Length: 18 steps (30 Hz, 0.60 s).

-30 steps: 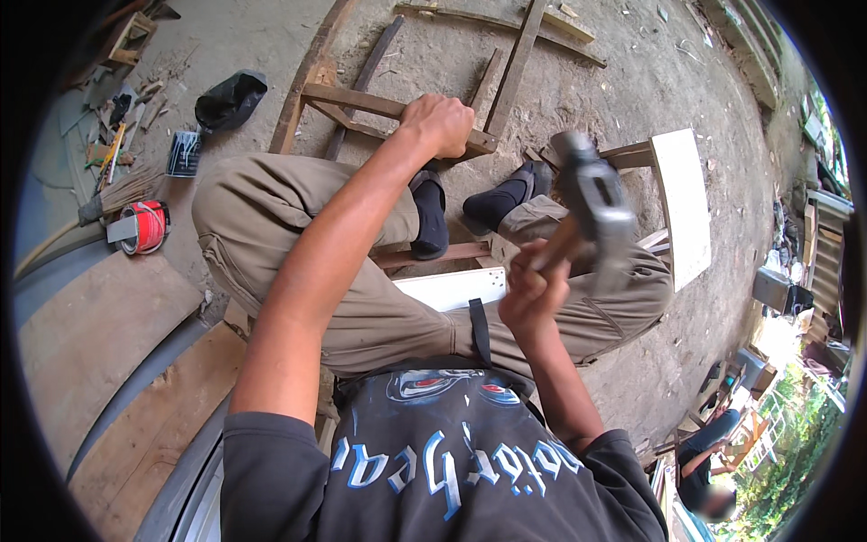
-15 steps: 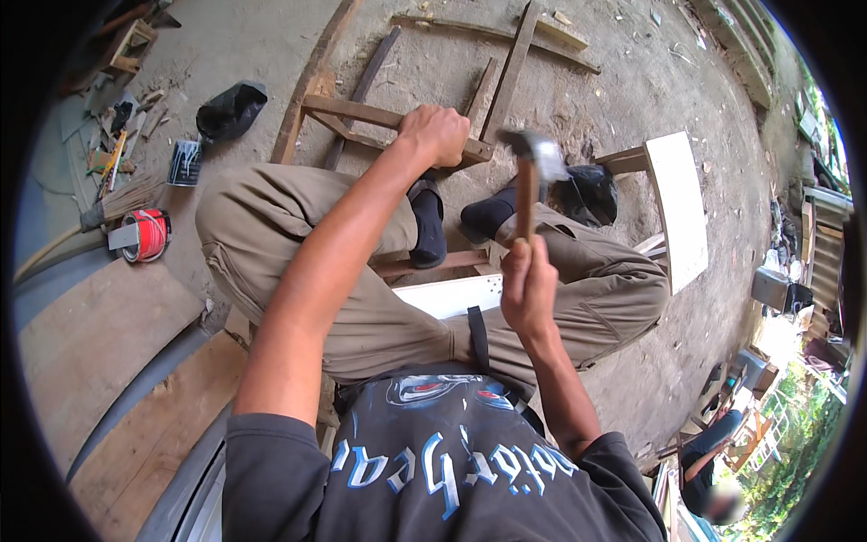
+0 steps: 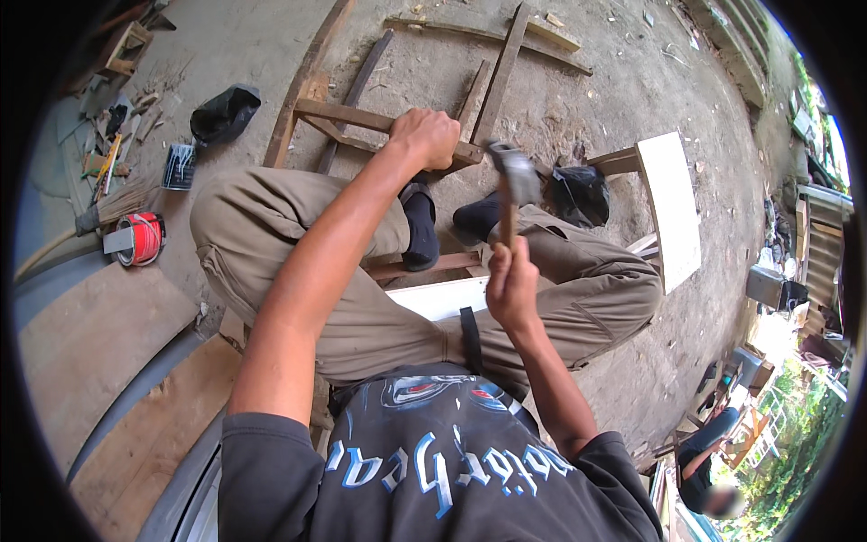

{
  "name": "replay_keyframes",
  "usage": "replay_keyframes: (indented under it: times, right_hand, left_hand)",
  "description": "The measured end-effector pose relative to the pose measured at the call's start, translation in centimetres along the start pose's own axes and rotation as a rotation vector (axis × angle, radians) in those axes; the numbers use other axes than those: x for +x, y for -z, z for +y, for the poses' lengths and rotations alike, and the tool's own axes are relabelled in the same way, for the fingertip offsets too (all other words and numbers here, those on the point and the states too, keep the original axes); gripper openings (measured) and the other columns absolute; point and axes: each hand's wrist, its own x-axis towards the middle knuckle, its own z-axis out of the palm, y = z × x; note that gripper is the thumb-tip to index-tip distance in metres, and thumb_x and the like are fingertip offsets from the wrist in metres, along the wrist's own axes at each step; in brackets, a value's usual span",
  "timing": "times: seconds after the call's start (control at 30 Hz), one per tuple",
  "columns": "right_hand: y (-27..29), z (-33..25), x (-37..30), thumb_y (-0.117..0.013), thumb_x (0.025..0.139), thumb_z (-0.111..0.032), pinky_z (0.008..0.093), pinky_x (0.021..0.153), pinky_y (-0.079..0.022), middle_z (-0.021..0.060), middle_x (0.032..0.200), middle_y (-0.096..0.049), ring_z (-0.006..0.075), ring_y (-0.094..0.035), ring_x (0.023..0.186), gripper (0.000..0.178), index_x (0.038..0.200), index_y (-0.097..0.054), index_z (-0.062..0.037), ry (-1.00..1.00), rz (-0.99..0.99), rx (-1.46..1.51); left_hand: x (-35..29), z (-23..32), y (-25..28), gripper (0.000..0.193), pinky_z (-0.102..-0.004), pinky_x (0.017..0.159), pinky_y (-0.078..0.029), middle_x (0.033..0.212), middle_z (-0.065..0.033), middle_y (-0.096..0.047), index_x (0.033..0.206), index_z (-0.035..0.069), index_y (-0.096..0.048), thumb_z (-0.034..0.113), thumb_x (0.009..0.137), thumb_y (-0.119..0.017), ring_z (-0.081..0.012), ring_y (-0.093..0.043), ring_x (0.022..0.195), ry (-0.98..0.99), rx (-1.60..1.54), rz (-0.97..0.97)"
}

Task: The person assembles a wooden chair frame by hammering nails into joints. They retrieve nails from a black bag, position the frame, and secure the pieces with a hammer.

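My right hand [image 3: 513, 283] is closed round the wooden handle of a claw hammer [image 3: 517, 176]. The hammer's metal head is raised just right of a wooden frame's end. Over the frame's crosspiece [image 3: 348, 114] my left hand [image 3: 426, 138] is wrapped, its fingers curled near the right-hand corner. Dark brown strips make up this wooden frame, with a long side rail [image 3: 309, 72] running away from me. Whether a nail stands at the corner cannot be made out. A white board [image 3: 440, 299] lies between my legs.
To the right a wooden piece with a white panel [image 3: 669, 213] stands beside a black plastic bag [image 3: 581, 196]. At left are a red can [image 3: 139, 239], a dark can [image 3: 179, 167], another black bag [image 3: 225, 115] and plywood sheets [image 3: 113, 316]. Another person [image 3: 706, 465] sits far right.
The hammer head has moved left, closer to the corner of the wooden frame, and its tilt has changed. My left hand keeps its grip on the crosspiece.
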Motion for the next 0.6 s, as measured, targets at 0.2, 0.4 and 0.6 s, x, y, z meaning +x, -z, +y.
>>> replay_keyframes:
  times: [0.2, 0.4, 0.6]
  right_hand:
    - [1.7, -4.6, -0.2, -0.042, 0.104, -0.032, 0.0263, 0.044, -0.034, -0.0024, 0.063, -0.042, 0.0045, -0.042, 0.052, 0.035, 0.09, -0.051, -0.0009, -0.008, 0.089, 0.222]
    - [0.2, 2.0, 0.9, -0.044, 0.103, -0.025, 0.0406, 0.048, -0.04, 0.0187, 0.06, -0.053, 0.0328, -0.053, 0.05, 0.029, 0.091, -0.051, 0.0003, -0.176, -0.006, -0.157]
    - [0.3, 1.0, -0.1, -0.044, 0.103, -0.023, 0.0379, 0.047, -0.041, 0.0146, 0.057, -0.051, 0.0275, -0.053, 0.047, 0.027, 0.09, -0.048, -0.0006, -0.042, 0.046, -0.066]
  left_hand:
    - [-0.5, 0.1, 0.0, 0.015, -0.0432, 0.077, -0.057, 0.087, -0.0199, -0.071, 0.08, 0.005, -0.073, 0.014, 0.068, -0.068, -0.0356, -0.07, 0.085, -0.009, 0.007, 0.04]
    - [-0.6, 0.6, 1.2, 0.02, -0.0404, 0.079, -0.057, 0.091, -0.0177, -0.072, 0.084, 0.006, -0.075, 0.007, 0.071, -0.06, -0.0316, -0.071, 0.088, -0.004, 0.049, -0.012]
    - [-0.1, -0.1, -0.3, 0.017, -0.0425, 0.075, -0.057, 0.085, -0.0213, -0.07, 0.078, 0.004, -0.073, 0.014, 0.065, -0.069, -0.035, -0.07, 0.084, -0.003, 0.018, 0.006]
